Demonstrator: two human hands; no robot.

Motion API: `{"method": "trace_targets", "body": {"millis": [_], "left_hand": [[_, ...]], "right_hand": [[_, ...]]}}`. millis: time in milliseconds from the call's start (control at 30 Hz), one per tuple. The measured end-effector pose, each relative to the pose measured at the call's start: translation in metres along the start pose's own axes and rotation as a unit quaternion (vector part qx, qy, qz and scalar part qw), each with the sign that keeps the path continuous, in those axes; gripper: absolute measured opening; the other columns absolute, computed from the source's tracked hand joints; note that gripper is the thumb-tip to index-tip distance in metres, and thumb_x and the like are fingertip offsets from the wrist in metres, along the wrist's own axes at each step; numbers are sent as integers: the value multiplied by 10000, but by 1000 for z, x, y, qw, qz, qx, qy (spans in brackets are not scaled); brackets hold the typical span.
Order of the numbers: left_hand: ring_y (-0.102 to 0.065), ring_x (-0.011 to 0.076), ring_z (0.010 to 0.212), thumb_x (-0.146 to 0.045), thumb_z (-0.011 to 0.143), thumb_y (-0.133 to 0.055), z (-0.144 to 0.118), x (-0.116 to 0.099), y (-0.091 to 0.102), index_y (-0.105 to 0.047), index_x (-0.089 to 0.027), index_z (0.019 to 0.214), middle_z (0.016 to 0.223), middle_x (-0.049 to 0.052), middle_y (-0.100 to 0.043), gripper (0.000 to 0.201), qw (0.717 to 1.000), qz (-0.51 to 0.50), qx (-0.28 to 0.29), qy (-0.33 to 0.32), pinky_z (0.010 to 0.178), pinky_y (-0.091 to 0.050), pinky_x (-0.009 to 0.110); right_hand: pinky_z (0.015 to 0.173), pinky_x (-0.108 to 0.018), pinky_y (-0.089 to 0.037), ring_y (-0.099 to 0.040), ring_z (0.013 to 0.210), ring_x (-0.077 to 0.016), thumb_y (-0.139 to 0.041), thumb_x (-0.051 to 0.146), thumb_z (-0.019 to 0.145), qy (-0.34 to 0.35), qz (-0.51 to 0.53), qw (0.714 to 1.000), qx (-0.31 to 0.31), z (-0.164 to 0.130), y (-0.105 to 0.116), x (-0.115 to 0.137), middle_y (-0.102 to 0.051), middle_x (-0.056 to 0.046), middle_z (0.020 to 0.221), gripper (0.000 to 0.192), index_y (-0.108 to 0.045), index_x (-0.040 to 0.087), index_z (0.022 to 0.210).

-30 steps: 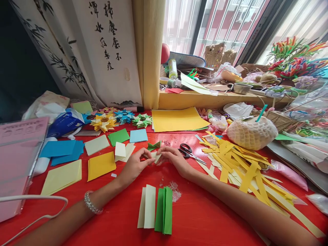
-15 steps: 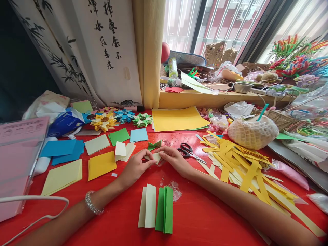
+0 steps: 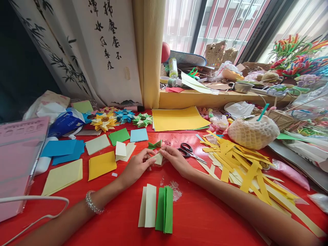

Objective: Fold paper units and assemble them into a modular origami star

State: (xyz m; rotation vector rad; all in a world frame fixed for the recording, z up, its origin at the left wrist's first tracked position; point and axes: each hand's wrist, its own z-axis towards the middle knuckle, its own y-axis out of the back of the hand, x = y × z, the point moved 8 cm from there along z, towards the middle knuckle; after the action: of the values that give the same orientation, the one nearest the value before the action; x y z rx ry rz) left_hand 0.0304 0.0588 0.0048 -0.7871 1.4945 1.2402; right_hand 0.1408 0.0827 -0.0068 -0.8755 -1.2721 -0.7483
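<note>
Folded cream paper piece [image 3: 158,158]: small, pale, held just above the red table [image 3: 200,218] at centre, between both hands. Left hand [image 3: 137,166] pinches its left edge, thumb and forefinger closed on the paper, other fingers curled under. Right hand [image 3: 176,159] pinches the right side, fingertips pressed together on the fold.

Change against the frame half a second earlier: the piece sits slightly higher and more upright, showing a broader face to the camera; before, it lay flatter and lower between the fingertips. Both hands stay in nearly the same spot; the left thumb has shifted a little toward the piece. Nothing else on the table has moved.

Surroundings:
- Black-handled scissors [image 3: 189,151] lie just right of the right hand, close to the knuckles; contact cannot be judged.
- Small green folded unit [image 3: 154,145] just beyond the piece, apart from it.
- Cream folded strip [image 3: 148,206] and green folded strip [image 3: 164,210] lie side by side near the table edge, between the two forearms.
- Heap of yellow paper strips [image 3: 238,160] to the right.
- Yellow square [image 3: 101,165], cream squares and blue sheets [image 3: 63,151] to the left.
- Finished paper stars [image 3: 123,119] in yellow, blue and green along the far side, next to a large yellow sheet [image 3: 178,119].
- Beaded bracelet [image 3: 92,204] on the left wrist.
</note>
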Motion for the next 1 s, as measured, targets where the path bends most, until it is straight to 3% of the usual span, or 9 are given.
{"method": "trace_targets", "body": {"millis": [200, 333, 433, 533, 700, 1000], "left_hand": [[-561, 125, 565, -365, 800, -488, 2, -1, 10, -527, -195, 959, 647, -27, -566, 236, 999, -14, -43, -2, 594, -445, 244], [-576, 139, 606, -366, 797, -495, 2, -1, 16, -521, -193, 1002, 685, -13, -587, 269, 996, -44, -76, -6, 610, -471, 259], [-575, 146, 613, -366, 785, -513, 2, 1, 17, -519, -184, 1012, 685, -6, -597, 291, 995, -55, -78, -3, 598, -474, 263], [-562, 146, 629, -368, 775, -526, 3, 1, 13, -547, -181, 936, 664, -3, -613, 248, 998, -27, -52, -1, 610, -451, 254], [-494, 122, 639, -384, 757, -542, 4, 3, 7, -570, -183, 763, 696, -19, -567, 203, 1000, 9, -17, 0, 590, -388, 220], [-473, 114, 656, -317, 748, -565, 2, -7, 5, -567, -168, 733, 709, -21, -561, 150, 999, -36, -9, 12, 603, -369, 205]], "right_hand": [[553, -255, -490, -610, 584, -141, -598, 338, 745, -13, -28, 998, 62, 1, -10, -5, -590, 17, 663, 390, -400, 201, 1052], [498, -239, -472, -614, 547, -142, -612, 342, 734, -19, -27, 998, 51, 1, -8, -9, -607, 12, 690, 481, -358, 218, 1124], [497, -234, -461, -598, 523, -124, -531, 376, 790, -26, -50, 996, 69, -1, -12, -8, -619, -18, 709, 260, -490, 173, 947], [498, -231, -450, -570, 493, -106, -455, 376, 835, -26, -58, 995, 78, -4, -13, -4, -613, -19, 679, 234, -505, 156, 772], [466, -212, -407, -519, 451, -93, -451, 313, 840, -36, -70, 993, 92, -7, -14, -1, -582, 8, 585, 197, -499, 157, 730], [415, -189, -297, -377, 382, -63, -466, 249, 806, -65, -132, 981, 129, -7, -16, -1, -477, 47, 438, 203, -481, 153, 628]]}}
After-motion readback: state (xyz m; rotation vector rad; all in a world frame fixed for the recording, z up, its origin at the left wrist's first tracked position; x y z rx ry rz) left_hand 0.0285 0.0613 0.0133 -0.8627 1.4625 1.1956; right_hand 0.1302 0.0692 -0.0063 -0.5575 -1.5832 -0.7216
